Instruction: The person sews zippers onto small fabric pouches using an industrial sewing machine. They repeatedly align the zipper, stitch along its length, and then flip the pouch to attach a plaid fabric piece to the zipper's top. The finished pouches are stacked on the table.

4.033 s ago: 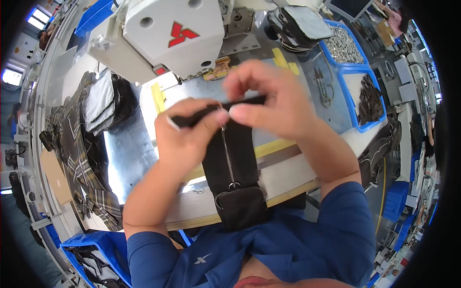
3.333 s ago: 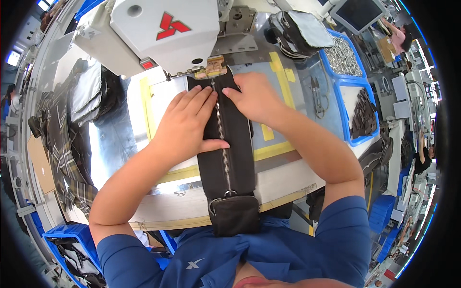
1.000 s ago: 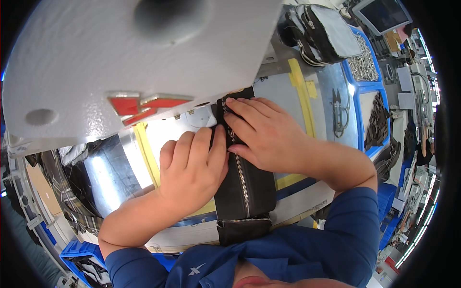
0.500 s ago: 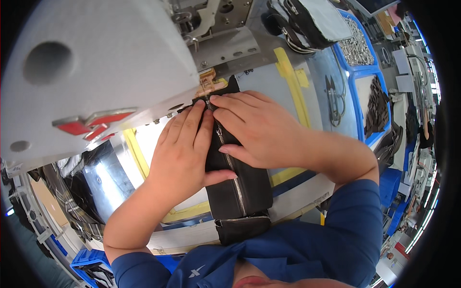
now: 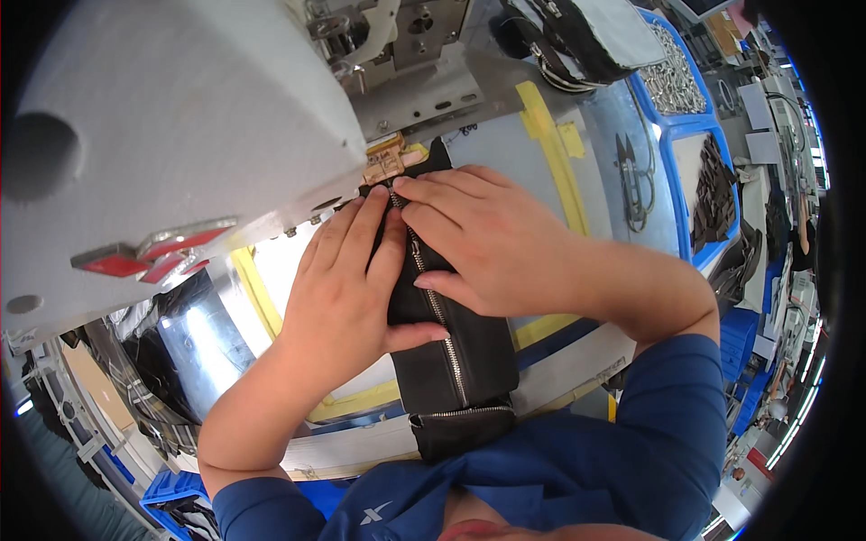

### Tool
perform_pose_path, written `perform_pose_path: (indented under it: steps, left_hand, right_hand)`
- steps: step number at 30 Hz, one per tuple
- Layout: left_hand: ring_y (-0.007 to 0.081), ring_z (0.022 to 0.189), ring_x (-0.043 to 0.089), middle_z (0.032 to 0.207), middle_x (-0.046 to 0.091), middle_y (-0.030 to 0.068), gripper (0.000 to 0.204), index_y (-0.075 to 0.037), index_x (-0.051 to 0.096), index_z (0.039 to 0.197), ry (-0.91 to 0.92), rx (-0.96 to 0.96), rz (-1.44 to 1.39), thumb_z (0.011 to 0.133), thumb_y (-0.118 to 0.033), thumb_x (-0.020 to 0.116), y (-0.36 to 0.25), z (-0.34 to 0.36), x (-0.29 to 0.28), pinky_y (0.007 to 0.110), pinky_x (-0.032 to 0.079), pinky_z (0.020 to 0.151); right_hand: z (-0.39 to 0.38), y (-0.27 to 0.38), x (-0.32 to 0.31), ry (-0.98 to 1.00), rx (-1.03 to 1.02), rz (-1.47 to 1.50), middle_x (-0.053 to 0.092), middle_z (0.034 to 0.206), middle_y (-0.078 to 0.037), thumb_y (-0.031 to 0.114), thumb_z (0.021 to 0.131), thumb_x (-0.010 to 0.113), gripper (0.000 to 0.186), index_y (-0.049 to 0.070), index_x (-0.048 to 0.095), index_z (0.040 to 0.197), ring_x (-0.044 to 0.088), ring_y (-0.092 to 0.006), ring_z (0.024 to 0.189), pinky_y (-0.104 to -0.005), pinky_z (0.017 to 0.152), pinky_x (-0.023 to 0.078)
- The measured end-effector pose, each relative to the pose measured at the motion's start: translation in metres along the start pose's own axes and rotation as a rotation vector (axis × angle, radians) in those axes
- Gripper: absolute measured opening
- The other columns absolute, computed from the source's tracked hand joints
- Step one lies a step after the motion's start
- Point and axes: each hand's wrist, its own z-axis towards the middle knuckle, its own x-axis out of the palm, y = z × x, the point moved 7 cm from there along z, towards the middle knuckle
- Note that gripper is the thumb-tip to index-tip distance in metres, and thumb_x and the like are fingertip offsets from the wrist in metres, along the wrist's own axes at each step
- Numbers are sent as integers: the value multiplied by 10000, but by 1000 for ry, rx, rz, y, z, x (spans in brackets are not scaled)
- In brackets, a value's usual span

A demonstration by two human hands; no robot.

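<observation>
A long black fabric piece (image 5: pixel 478 347) with a silver zipper (image 5: pixel 448 347) down its middle lies under the head of a white sewing machine (image 5: pixel 225 81). Fingers stretched, my left hand (image 5: pixel 347 279) presses flat on the fabric left of the zipper, its thumb reaching the teeth. Opposite it, my right hand (image 5: pixel 492 239) lies flat on the right side, thumb apart. Both sets of fingertips meet near the zipper's far end, beside the machine's tan clamp plate (image 5: pixel 386 160). At the near end, another zipped black section (image 5: pixel 465 431) hangs over the table edge.
Scissors (image 5: pixel 631 176) lie on the right of the table. Beyond them stand blue bins, one with small metal parts (image 5: pixel 672 77), another with black strips (image 5: pixel 715 194). A black-and-white pouch (image 5: pixel 586 41) sits at the back. Yellow tape (image 5: pixel 555 149) marks the worktop; dark material (image 5: pixel 135 370) hangs at left.
The whole view has shifted slightly, with the machine head appearing further left. Both hands keep the same hold on the fabric.
</observation>
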Motion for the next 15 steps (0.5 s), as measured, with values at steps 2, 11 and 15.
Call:
perform_pose_path:
  steps: [2,11,15]
  left_hand:
    - [494,1363,538,1518,515,315,1103,92,571,1421,-18,4,-11,630,-600,907,-1,1,-2,562,445,1168]
    - [499,1414,507,1553,485,308,1191,67,541,1474,-5,-23,-21,603,-650,922,1,-1,1,559,422,1187]
    - [495,1415,512,1553,497,300,1183,66,547,1470,-16,-13,-19,608,-654,920,1,-2,1,552,420,1191]
  right_hand:
    - [1,0,-1,4,5,-11,641,1420,-224,362,908,793,578,-45,640,1289,613,-358,1318,-445,1130,471]
    - [-2,1,-2,-25,14,-11,634,1429,-232,346,913,789,567,-51,636,1288,615,-360,1319,-448,1139,471]
    - [-2,2,-3,-19,11,-19,637,1426,-232,345,911,792,568,-50,636,1287,615,-357,1322,-448,1139,471]
